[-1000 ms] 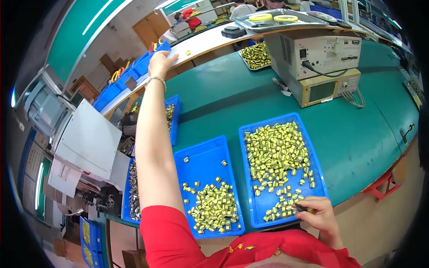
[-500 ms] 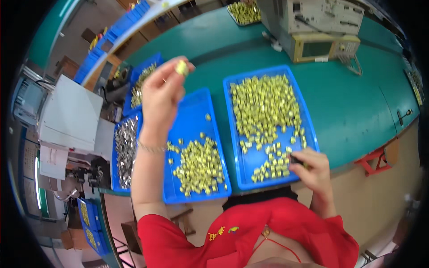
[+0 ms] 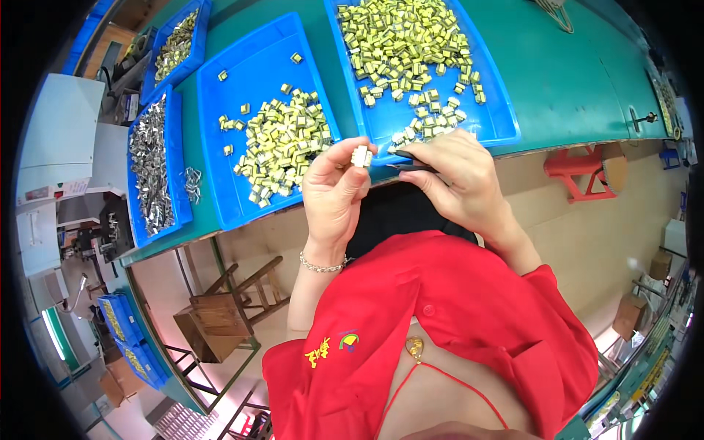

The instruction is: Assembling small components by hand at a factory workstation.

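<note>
My left hand (image 3: 334, 194) pinches a small yellow transformer (image 3: 361, 156) between thumb and fingertips, its pale side turned up. Close by on the right, my right hand (image 3: 466, 183) grips black tweezers (image 3: 414, 163), whose tips point toward the transformer without clearly touching it. Both hands are in front of the table edge. Beyond my left hand lies a blue tray (image 3: 257, 62) with a pile of yellow transformers (image 3: 286, 139) and a few scattered ones. A second blue tray (image 3: 480, 110), behind my right hand, holds many more transformers (image 3: 411, 37).
A narrow blue tray (image 3: 177, 147) of shiny metal pieces (image 3: 152, 169) stands at the left, with loose metal pieces (image 3: 193, 183) beside it. Behind it is another tray of parts (image 3: 176, 48). A wooden stool (image 3: 216, 323) and a red stool (image 3: 576, 172) stand below the green table (image 3: 572, 88).
My left hand has come down and right from above the trays with the transformer. My right hand, with the tweezers, has left the right tray and come beside it. The view has tilted downward.
</note>
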Tool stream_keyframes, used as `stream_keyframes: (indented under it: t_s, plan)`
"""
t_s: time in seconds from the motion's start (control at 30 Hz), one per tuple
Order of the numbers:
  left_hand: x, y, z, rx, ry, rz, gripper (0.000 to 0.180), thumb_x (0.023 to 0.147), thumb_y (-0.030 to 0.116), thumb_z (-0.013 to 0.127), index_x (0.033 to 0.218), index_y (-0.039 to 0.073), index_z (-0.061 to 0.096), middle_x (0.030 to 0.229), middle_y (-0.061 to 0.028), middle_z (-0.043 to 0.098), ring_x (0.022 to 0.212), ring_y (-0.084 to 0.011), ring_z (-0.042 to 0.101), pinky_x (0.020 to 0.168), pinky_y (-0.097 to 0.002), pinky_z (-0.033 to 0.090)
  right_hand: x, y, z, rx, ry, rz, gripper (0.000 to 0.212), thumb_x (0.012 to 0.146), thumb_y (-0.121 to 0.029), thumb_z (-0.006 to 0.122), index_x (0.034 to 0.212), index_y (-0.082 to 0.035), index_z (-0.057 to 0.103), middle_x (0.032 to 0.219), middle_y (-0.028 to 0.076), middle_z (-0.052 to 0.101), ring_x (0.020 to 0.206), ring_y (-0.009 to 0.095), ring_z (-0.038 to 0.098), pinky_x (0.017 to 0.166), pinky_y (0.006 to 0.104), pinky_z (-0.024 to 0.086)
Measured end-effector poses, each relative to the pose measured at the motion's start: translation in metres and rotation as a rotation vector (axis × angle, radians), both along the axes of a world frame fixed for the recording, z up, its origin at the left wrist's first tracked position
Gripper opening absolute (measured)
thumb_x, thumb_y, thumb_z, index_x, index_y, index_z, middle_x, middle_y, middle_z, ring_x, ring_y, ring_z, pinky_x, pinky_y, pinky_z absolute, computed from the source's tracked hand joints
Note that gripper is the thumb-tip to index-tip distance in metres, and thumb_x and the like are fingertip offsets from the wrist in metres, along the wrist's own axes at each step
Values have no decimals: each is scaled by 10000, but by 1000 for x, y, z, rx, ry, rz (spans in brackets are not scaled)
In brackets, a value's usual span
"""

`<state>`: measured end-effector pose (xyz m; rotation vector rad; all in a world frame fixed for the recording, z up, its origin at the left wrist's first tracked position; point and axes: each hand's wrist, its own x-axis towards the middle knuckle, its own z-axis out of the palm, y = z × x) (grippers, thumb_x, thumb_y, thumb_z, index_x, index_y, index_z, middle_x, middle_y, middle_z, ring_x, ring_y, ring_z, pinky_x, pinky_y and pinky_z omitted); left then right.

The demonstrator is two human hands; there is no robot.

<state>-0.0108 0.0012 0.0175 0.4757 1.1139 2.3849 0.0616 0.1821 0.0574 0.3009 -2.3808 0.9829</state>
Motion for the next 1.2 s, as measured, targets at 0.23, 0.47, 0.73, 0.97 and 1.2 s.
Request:
stream_keyframes:
  t_s: [0.23, 0.47, 0.73, 0.97, 1.2]
  plan:
    - [10, -8, -3, -109, 41, 72, 329, 811, 31, 734, 1125, -18, 649, 1051, -64, 644, 665, -28, 459, 605, -161, 397, 4, -9, 1, 48, -30, 13, 295, 714, -94, 776, 985, -35, 674, 739, 72, 635, 668, 237, 601, 643, 334, 424]
    - [8, -7, -6, -203, 129, 127, 330, 770, -23, 750, 1090, -14, 668, 1031, -42, 621, 661, -34, 446, 667, -169, 391, -1, -10, -1, 69, 1, 21, 263, 715, -107, 776, 953, -41, 685, 729, 72, 633, 662, 239, 598, 646, 342, 428]
    - [6, -9, 6, -479, 503, 257, 360, 721, -42, 765, 1071, -18, 680, 1031, -48, 605, 707, -54, 448, 656, -189, 385, 0, -7, -2, 78, 9, -1, 259, 713, -104, 773, 952, -49, 689, 720, 67, 628, 654, 231, 588, 647, 339, 422]
    - [4, -6, 0, -428, 577, 284, 352, 726, -30, 774, 1067, 24, 702, 1019, -51, 617, 595, -26, 388, 550, -172, 347, -2, -9, -3, 70, -6, 13, 242, 714, -97, 766, 939, -51, 690, 713, 62, 628, 649, 224, 588, 651, 336, 418]
    - [7, -6, 0, -470, 597, 309, 353, 720, -21, 778, 1062, 26, 704, 1012, -61, 627, 582, -26, 391, 559, -176, 361, 1, -8, -3, 69, -16, 4, 223, 711, -111, 768, 909, -50, 687, 700, 55, 630, 644, 217, 587, 654, 333, 416]
